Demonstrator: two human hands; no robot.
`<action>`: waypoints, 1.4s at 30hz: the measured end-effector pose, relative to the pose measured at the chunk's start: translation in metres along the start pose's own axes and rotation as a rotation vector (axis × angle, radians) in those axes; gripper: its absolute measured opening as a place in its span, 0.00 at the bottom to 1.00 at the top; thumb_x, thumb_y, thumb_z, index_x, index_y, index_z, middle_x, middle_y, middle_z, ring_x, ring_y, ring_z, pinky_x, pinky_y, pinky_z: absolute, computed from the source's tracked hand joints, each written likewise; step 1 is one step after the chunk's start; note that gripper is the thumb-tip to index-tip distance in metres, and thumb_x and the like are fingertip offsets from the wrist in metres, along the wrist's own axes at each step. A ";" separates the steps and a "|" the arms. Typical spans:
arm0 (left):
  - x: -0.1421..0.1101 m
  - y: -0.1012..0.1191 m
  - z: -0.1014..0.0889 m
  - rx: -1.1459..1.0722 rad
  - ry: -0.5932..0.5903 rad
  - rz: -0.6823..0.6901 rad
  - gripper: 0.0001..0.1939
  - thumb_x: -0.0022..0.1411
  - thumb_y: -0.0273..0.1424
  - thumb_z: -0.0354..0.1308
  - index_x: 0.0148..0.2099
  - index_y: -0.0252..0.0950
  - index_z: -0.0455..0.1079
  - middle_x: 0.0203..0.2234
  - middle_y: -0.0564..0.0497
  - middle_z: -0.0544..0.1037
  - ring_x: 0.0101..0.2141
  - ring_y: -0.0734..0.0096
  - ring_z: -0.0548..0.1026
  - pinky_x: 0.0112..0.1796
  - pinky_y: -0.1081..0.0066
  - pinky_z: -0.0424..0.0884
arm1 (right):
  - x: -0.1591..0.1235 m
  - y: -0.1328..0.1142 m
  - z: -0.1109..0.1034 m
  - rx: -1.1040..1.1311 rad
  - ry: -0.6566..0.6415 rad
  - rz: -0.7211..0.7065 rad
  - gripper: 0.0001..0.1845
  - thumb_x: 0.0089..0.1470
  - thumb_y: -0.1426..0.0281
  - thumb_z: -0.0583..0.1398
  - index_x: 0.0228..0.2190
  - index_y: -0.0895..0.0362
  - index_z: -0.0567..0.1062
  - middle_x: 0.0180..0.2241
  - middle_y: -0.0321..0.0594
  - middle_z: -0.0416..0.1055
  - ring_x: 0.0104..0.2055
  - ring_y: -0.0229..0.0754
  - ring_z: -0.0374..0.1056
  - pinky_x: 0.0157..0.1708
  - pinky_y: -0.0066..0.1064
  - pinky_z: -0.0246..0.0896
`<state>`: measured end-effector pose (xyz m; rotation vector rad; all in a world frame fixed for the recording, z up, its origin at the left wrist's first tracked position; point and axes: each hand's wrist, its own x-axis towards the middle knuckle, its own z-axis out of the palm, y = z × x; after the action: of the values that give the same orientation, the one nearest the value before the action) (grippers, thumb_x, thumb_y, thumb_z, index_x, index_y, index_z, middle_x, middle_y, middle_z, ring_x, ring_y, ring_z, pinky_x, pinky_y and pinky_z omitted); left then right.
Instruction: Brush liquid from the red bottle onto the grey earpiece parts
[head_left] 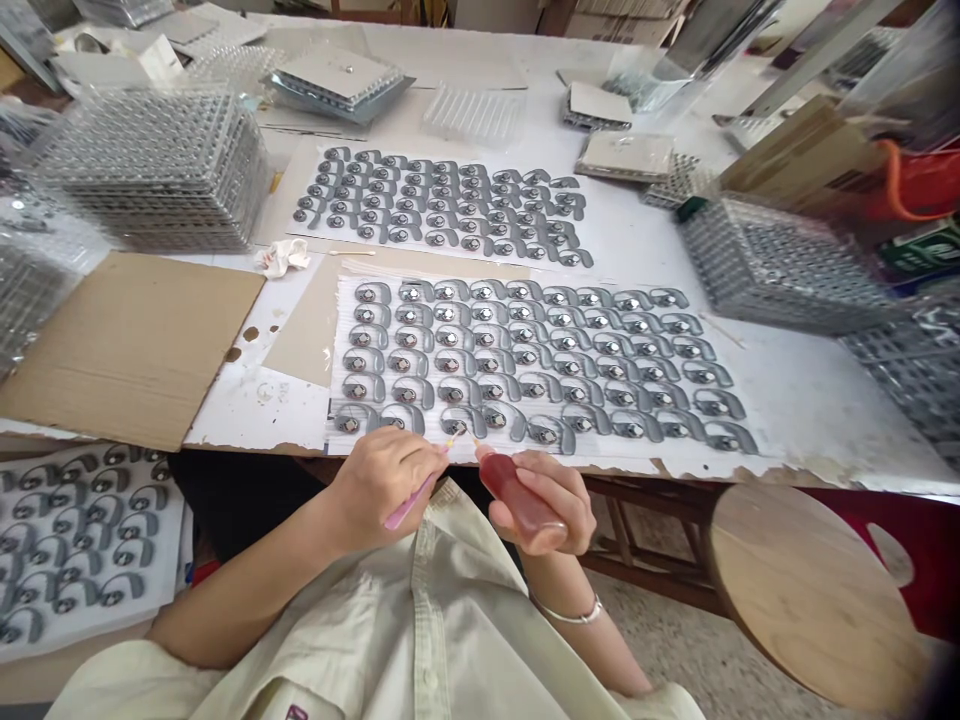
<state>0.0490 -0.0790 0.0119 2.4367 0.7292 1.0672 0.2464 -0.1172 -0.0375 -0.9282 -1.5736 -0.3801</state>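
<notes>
My left hand (386,478) is closed round a thin pink stick tool (407,508) with a pale yellow tip. In my right hand (559,490) lies a squeeze bottle of red liquid (517,500), its narrow nozzle pointing up and left. Both tips come together at a grey hook-shaped piece (456,420) in the front row; whether they touch it I cannot tell. That piece has a round dark part with a shiny centre. Rows of similar pieces cover the white sheet (525,455) in front of me.
Behind lies a second sheet of pieces (442,205). Stacked clear trays (150,170) stand at left, more trays (780,260) at right. A cardboard sheet (135,340), crumpled tissue (283,258) and cotton swab (351,252) lie left. A round wooden stool (814,600) stands below right.
</notes>
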 end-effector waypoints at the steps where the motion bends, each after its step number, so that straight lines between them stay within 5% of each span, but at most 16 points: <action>1: 0.000 0.000 0.000 0.000 0.001 -0.001 0.07 0.60 0.20 0.54 0.39 0.34 0.68 0.30 0.48 0.80 0.31 0.69 0.78 0.31 0.70 0.73 | 0.000 0.000 -0.001 -0.001 -0.012 -0.005 0.19 0.55 0.60 0.61 0.44 0.60 0.71 0.28 0.40 0.69 0.30 0.39 0.69 0.27 0.31 0.71; 42: 0.002 -0.002 -0.002 -0.011 0.011 -0.011 0.06 0.60 0.20 0.55 0.38 0.33 0.69 0.31 0.46 0.80 0.32 0.68 0.79 0.34 0.69 0.74 | 0.009 -0.009 -0.008 -0.090 -0.138 -0.079 0.19 0.55 0.59 0.60 0.41 0.60 0.69 0.28 0.41 0.70 0.30 0.39 0.70 0.28 0.31 0.72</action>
<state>0.0483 -0.0765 0.0130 2.4169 0.7369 1.0780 0.2453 -0.1252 -0.0251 -0.9809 -1.7349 -0.4535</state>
